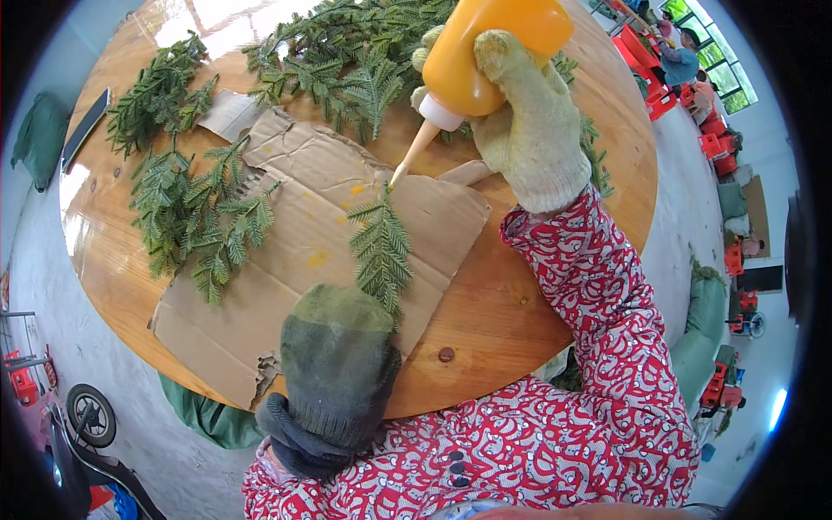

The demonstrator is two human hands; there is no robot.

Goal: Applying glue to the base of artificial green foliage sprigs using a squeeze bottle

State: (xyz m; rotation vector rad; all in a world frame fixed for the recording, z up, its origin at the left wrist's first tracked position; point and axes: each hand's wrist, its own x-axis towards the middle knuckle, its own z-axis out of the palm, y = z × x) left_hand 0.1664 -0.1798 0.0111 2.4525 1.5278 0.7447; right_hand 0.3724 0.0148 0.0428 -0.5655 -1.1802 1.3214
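My right hand (537, 130), in a pale knitted glove, grips a yellow squeeze bottle (459, 78) tilted nozzle-down. Its white collar and long cream nozzle (416, 154) point down to the left, and the tip meets the upper stem end of a green fir sprig (381, 247). My left hand (338, 364), in a dark green glove, is closed at the sprig's lower end; its fingertips are mostly hidden beneath the glove's back. The sprig lies over a creased piece of brown cardboard (303, 208) with a few yellow-orange stains.
More fir branches lie on the round wooden table (494, 321): a large pile (373, 69) at the back and clusters (199, 208) at the left. A dark flat object (85, 130) rests near the left rim. Red stools (637, 65) and people are at the far right.
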